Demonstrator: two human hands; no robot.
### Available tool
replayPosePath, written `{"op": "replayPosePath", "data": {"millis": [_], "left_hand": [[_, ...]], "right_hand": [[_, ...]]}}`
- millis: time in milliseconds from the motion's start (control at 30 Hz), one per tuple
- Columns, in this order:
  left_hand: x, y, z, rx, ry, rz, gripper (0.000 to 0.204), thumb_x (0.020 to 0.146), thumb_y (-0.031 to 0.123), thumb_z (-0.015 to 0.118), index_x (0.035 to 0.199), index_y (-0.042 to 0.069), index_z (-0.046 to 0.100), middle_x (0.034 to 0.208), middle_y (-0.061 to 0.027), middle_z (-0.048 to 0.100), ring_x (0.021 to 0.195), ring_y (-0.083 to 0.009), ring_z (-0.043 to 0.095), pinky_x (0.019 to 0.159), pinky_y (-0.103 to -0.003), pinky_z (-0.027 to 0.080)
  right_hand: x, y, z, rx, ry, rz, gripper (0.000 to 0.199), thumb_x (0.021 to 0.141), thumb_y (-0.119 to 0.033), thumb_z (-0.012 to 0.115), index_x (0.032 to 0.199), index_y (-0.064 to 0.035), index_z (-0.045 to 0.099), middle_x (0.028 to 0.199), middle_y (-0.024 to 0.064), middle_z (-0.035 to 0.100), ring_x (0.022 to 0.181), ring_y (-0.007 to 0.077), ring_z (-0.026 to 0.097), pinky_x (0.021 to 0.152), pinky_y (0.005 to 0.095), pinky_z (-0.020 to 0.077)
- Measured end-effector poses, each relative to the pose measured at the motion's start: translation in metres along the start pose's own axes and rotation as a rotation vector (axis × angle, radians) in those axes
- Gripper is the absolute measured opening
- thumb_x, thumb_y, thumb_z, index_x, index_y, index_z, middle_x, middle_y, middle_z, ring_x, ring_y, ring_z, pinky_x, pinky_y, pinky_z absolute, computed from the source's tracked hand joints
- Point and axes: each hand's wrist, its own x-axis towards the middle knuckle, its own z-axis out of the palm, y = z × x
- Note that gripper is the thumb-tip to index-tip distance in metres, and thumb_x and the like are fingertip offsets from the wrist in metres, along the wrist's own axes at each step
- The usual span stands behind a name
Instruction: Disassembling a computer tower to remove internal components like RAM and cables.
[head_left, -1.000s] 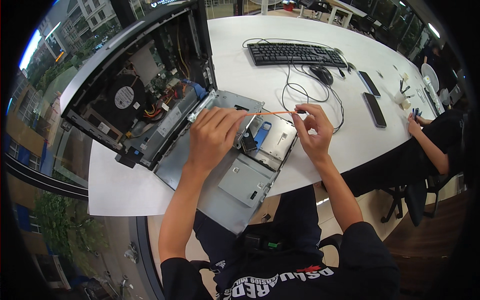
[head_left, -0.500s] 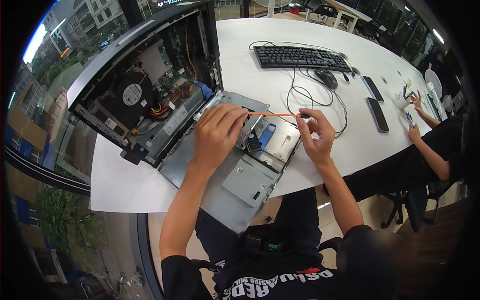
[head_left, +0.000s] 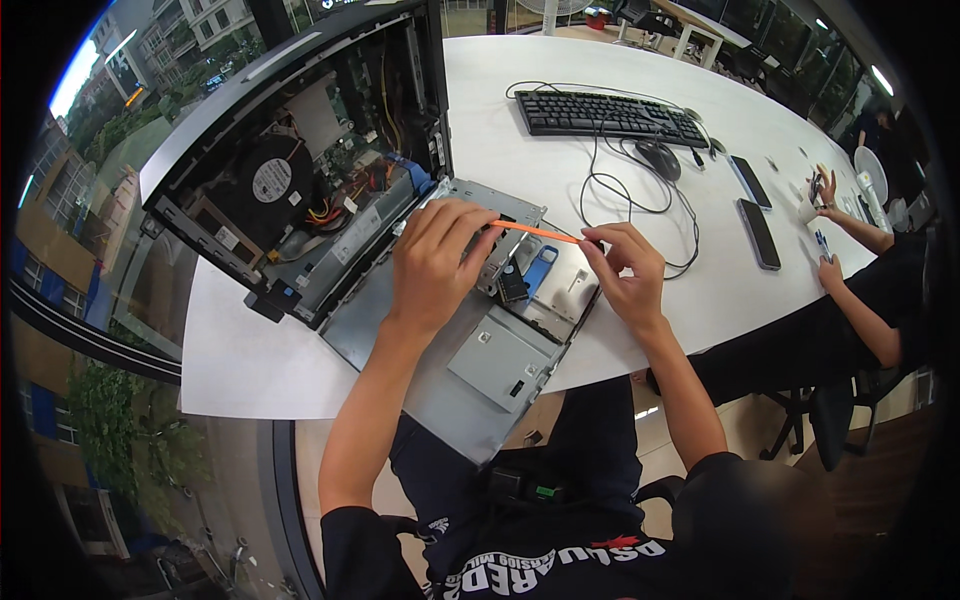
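One orange cable [head_left: 539, 233], straight, strung crosswise: left hand [head_left: 432, 262] pinching left end, right hand [head_left: 630, 268] right end, fingers clamped on both; runs above opened computer panel [head_left: 460, 415], inside near edge of table [head_left: 250, 350].

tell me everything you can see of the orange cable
The orange cable is thin, smooth and plastic-looking, stretched nearly straight, sloping slightly down rightward. The fingers of the left hand and right hand pinch its ends, which are mostly hidden. It passes in front of grey metal framework.
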Motion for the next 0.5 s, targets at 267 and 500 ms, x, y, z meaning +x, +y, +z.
{"op": "replayPosePath", "data": {"millis": [267, 500], "left_hand": [[0.0013, 0.0003, -0.0014, 0.037, 0.021, -0.012, 0.021, 0.079, 0.004, 0.083, 0.097, 0.007, 0.074, 0.095, -0.005, 0.07, 0.094, -0.0245, 0.066, 0.082, -0.037, 0.053], [0.0011, -0.0006, 0.0007, -0.002, 0.02, -0.012, 0.018, 0.078, 0.004, 0.084, 0.093, 0.006, 0.074, 0.091, -0.0045, 0.069, 0.088, -0.0236, 0.064, 0.078, -0.036, 0.052]], "right_hand": [[-0.0002, -0.0018, 0.0019, 0.004, -0.043, 0.021, 0.022, 0.085, 0.0, 0.08, 0.105, -0.006, 0.076, 0.099, 0.0025, 0.072, 0.053, 0.0036, 0.056, 0.046, 0.0198, 0.0427], [-0.0003, -0.0012, 0.0013, -0.009, -0.059, 0.036, 0.025, 0.083, 0.002, 0.079, 0.107, -0.0044, 0.075, 0.106, 0.0051, 0.071, 0.054, 0.0032, 0.055, 0.047, 0.019, 0.0436]]}}
